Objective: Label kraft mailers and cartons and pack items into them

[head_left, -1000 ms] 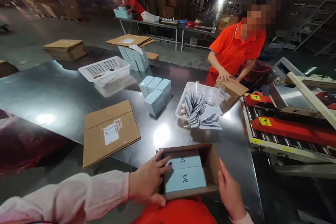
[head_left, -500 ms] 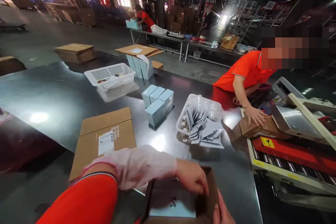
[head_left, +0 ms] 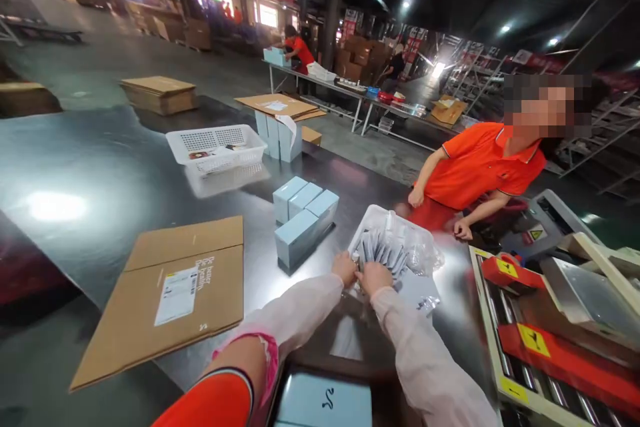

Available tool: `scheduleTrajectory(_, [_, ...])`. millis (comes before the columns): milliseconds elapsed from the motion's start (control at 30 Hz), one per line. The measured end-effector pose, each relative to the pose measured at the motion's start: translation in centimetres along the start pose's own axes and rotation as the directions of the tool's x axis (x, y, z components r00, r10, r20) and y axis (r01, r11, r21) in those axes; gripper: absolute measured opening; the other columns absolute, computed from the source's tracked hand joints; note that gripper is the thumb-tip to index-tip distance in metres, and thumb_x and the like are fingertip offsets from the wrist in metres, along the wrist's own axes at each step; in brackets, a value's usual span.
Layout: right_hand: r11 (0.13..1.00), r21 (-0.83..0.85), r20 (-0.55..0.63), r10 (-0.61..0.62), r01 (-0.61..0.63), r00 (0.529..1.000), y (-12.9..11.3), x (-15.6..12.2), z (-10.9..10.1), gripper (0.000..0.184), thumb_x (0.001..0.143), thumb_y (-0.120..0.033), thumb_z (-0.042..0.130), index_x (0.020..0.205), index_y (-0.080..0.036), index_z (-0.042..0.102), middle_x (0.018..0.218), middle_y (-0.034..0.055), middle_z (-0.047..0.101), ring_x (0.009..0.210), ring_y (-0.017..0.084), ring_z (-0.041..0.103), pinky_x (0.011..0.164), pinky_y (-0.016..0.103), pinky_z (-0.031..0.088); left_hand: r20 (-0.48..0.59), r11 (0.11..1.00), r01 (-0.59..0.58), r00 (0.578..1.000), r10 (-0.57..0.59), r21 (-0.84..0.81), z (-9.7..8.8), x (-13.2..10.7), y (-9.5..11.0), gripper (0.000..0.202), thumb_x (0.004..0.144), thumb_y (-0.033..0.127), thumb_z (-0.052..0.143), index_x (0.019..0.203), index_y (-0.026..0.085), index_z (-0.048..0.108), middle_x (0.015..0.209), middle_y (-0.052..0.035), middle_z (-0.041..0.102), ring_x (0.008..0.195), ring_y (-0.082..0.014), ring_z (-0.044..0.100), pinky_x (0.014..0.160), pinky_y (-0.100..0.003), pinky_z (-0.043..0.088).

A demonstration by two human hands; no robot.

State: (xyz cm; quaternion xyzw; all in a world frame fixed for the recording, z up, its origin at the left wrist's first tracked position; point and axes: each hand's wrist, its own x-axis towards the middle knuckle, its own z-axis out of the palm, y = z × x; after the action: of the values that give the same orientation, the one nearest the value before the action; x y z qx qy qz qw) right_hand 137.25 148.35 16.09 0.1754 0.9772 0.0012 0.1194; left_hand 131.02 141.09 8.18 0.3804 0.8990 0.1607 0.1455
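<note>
Both my hands reach forward into a white tray of grey sachets and clear plastic bits. My left hand is closed at the tray's near edge, fingers curled on the sachets. My right hand sits beside it, also curled into the sachets. What exactly each hand pinches is hidden by the fingers. Below my arms, an open brown carton with a pale blue box inside lies at the bottom edge. A cluster of pale blue boxes stands left of the tray.
A flattened labelled carton lies at the left on the steel table. A white basket and more blue boxes stand farther back. A person in an orange shirt leans by a red roller conveyor at the right.
My hands left the open carton and reached forward into the sachet tray. The view tilted up. The person opposite pushed a brown box onto the conveyor and drew back.
</note>
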Motion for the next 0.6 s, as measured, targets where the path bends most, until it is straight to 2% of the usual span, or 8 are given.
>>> scheduleTrajectory(100, [0.998,-0.039,0.037,0.044,-0.042,0.998,-0.8,2.1,1.8,0.023,0.087,-0.013,0.049,0.093,-0.012,0.071,0.094,0.0192,0.072,0.089,0.024,0.069,0.071,0.031,0.049,0.000,0.998,-0.020,1.000,0.020,-0.061,-0.4,0.6,-0.9,0.012,0.083,0.018,0.059,0.084,0.011,0.069,0.093,-0.0148,0.070,0.111,-0.0280,0.056,0.090,-0.038,0.044])
scheduleTrajectory(167, [0.997,-0.053,0.039,0.054,-0.052,0.998,-0.8,2.4,2.3,0.025,0.085,-0.007,0.047,0.092,-0.011,0.070,0.094,0.0201,0.072,0.090,0.026,0.069,0.070,0.032,0.049,-0.040,0.993,-0.029,0.999,0.024,-0.113,-1.2,0.3,-1.6,0.014,0.083,0.017,0.059,0.087,0.011,0.070,0.096,-0.0155,0.069,0.105,-0.0263,0.059,0.089,-0.035,0.045])
scheduleTrajectory(233, [0.998,-0.049,0.010,0.045,-0.045,0.999,-0.6,2.0,1.8,0.025,0.084,-0.007,0.046,0.094,-0.008,0.069,0.098,0.0213,0.070,0.094,0.028,0.067,0.072,0.034,0.049,-0.099,0.986,-0.022,0.995,0.006,-0.168,-2.4,-1.2,-2.3,0.020,0.085,0.017,0.055,0.099,0.011,0.068,0.103,-0.0146,0.068,0.100,-0.0230,0.060,0.090,-0.033,0.045])
scheduleTrajectory(300, [0.999,-0.025,-0.047,0.028,-0.029,0.998,0.3,0.6,0.3,0.027,0.088,-0.013,0.043,0.101,-0.008,0.066,0.104,0.0210,0.068,0.099,0.028,0.065,0.077,0.035,0.049,-0.160,0.976,-0.012,0.987,-0.024,-0.218,-4.1,-4.1,-2.7,0.027,0.088,0.018,0.051,0.112,0.012,0.062,0.106,-0.0123,0.066,0.098,-0.0200,0.060,0.090,-0.031,0.046])
scheduleTrajectory(400, [0.999,0.036,-0.155,0.004,0.001,0.988,3.9,-4.2,-3.6,0.031,0.092,-0.021,0.036,0.109,-0.013,0.061,0.110,0.0148,0.067,0.104,0.024,0.062,0.084,0.032,0.046,-0.296,0.916,-0.091,0.955,-0.031,-0.390,-7.2,-10.4,-2.5,0.027,0.087,0.024,0.053,0.111,0.013,0.060,0.101,-0.0088,0.066,0.088,-0.0168,0.060,0.082,-0.028,0.048])
scheduleTrajectory(467, [0.992,0.098,-0.240,-0.049,0.075,0.970,7.2,-8.8,-6.5,0.031,0.090,-0.030,0.040,0.106,-0.019,0.063,0.101,0.0100,0.070,0.094,0.024,0.065,0.079,0.031,0.047,-0.337,0.838,-0.199,0.941,0.018,-0.509,-9.0,-14.6,-1.4,0.023,0.083,0.025,0.056,0.103,0.015,0.063,0.093,-0.0060,0.066,0.076,-0.0140,0.059,0.073,-0.025,0.049])
scheduleTrajectory(533, [0.969,0.155,-0.186,-0.163,0.193,0.969,9.8,-13.5,-8.6,0.028,0.084,-0.037,0.047,0.101,-0.025,0.067,0.089,0.0057,0.072,0.078,0.023,0.067,0.069,0.031,0.048,-0.259,0.801,-0.269,0.954,0.148,-0.534,-9.7,-17.8,0.5,0.018,0.079,0.023,0.059,0.094,0.016,0.066,0.081,-0.0023,0.066,0.066,-0.0120,0.057,0.066,-0.023,0.047])
scheduleTrajectory(600, [0.951,0.175,-0.027,-0.255,0.255,0.967,10.7,-17.1,-9.0,0.024,0.078,-0.033,0.054,0.096,-0.028,0.069,0.083,0.0033,0.073,0.073,0.023,0.067,0.065,0.031,0.047,-0.101,0.830,-0.312,0.948,0.301,-0.462,-8.7,-19.4,3.1,0.013,0.076,0.019,0.060,0.086,0.017,0.068,0.074,-0.0014,0.066,0.066,-0.0136,0.058,0.065,-0.024,0.046])
